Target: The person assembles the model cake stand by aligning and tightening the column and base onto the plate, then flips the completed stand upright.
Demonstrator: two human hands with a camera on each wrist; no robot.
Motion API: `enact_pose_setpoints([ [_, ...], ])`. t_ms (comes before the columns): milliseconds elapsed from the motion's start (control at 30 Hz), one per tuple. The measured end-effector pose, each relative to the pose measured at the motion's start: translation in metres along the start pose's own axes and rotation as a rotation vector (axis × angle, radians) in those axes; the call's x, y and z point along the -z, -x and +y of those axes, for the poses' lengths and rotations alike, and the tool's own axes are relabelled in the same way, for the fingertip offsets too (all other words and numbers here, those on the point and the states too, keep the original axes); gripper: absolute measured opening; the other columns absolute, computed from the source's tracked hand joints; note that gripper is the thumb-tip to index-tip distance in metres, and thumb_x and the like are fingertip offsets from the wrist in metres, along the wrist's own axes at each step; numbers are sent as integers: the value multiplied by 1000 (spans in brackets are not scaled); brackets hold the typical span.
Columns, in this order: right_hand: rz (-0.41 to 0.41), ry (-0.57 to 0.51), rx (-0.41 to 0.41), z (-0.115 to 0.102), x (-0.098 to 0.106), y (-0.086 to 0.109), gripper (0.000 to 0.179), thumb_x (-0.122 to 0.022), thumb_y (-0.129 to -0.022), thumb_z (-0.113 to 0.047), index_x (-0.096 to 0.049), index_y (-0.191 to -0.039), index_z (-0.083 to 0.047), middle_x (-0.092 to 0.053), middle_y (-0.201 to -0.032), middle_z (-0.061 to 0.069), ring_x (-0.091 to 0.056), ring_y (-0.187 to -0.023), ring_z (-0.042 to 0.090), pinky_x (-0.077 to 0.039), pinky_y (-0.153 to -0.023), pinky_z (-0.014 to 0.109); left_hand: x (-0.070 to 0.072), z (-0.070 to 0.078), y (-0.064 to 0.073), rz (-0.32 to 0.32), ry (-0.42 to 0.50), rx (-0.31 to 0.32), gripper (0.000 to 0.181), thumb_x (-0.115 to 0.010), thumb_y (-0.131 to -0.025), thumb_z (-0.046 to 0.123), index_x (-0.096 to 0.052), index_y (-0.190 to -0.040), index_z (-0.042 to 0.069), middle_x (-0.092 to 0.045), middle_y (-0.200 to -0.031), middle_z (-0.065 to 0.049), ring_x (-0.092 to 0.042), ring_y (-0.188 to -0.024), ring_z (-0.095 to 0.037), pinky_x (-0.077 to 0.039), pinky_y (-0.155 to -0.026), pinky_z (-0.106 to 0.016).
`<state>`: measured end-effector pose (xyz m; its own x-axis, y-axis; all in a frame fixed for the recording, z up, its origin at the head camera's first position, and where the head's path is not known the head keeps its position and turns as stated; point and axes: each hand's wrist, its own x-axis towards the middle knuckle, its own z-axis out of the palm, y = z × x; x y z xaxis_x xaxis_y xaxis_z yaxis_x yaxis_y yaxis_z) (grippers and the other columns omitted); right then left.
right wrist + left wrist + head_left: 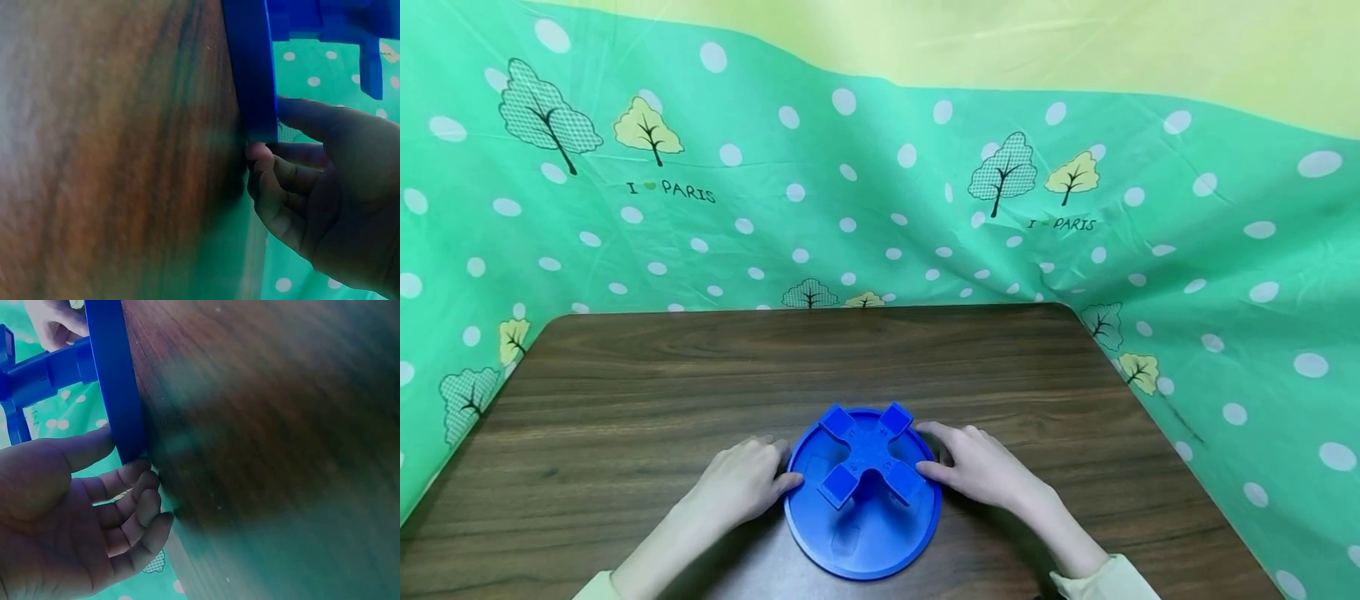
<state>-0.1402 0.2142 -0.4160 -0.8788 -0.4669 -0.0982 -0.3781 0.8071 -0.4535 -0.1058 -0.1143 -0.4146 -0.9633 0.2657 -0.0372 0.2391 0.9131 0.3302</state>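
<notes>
In the head view a round blue plastic base point(812, 533) stands on the table, with a four-armed blue cross piece point(871, 450) rising from its middle. My left hand point(745, 479) holds the base's left rim, thumb on top. Opposite it, my right hand point(985, 467) grips the right rim, its thumb beside one arm of the cross. The left wrist view has the base's side wall point(115, 375) between thumb and fingertips, which reach its lower edge. A similar pinch on the wall point(253, 69) appears in the right wrist view, the fingers curled low near the tabletop.
The dark wood-grain table point(662, 375) spreads around the base. Behind it and at both sides hangs a green dotted cloth point(850, 192) with printed trees, meeting the table's edges. A small dark object shows at the bottom edge near the right sleeve point(1108, 579).
</notes>
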Motion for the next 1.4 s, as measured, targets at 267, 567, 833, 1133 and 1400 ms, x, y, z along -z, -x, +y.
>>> enact_pose_setpoints([
  [267, -6, -11, -6, -3, -4, -2, 46, -70, -96, -21, -62, -140, -9, -47, -56, -12, -42, -47, 0, -33, -45, 20, -4, 1, -3, -11, 2, 20, 30, -76, -89, 26, -54, -70, 17, -55, -66, -1, -57, -63, -19, -44, -54, -43],
  [567, -17, -50, -10, -3, -5, -4, 45, -64, -97, -13, -60, -141, -5, -49, -54, -11, -47, -45, 2, -38, -44, 21, -6, 2, -5, 6, -27, 9, 28, -71, -85, 21, -52, -66, 18, -50, -61, 1, -50, -58, -16, -42, -50, -41],
  [833, -19, -106, 20, 0, -5, -3, 44, -63, -96, -10, -60, -140, -2, -58, -57, -12, -55, -45, 2, -46, -43, 23, -3, 2, -6, 7, -28, -3, 31, -72, -82, 22, -48, -61, 19, -48, -58, 3, -46, -55, -16, -39, -48, -39],
  [1133, 43, -119, 62, -3, 5, -8, 43, -63, -94, -7, -62, -137, -1, -60, -59, -13, -54, -42, -1, -47, -43, 22, 8, 0, -11, 60, -34, -23, 27, -71, -80, 22, -49, -64, 20, -47, -59, 4, -46, -58, -14, -39, -49, -38],
  [1400, 92, -79, 91, -5, 15, -13, 41, -64, -94, -8, -63, -134, -1, -59, -60, -13, -52, -43, -4, -45, -44, 20, 16, 1, -17, 102, -50, -45, 26, -70, -81, 22, -50, -66, 19, -47, -60, 3, -45, -57, -14, -37, -47, -36],
])
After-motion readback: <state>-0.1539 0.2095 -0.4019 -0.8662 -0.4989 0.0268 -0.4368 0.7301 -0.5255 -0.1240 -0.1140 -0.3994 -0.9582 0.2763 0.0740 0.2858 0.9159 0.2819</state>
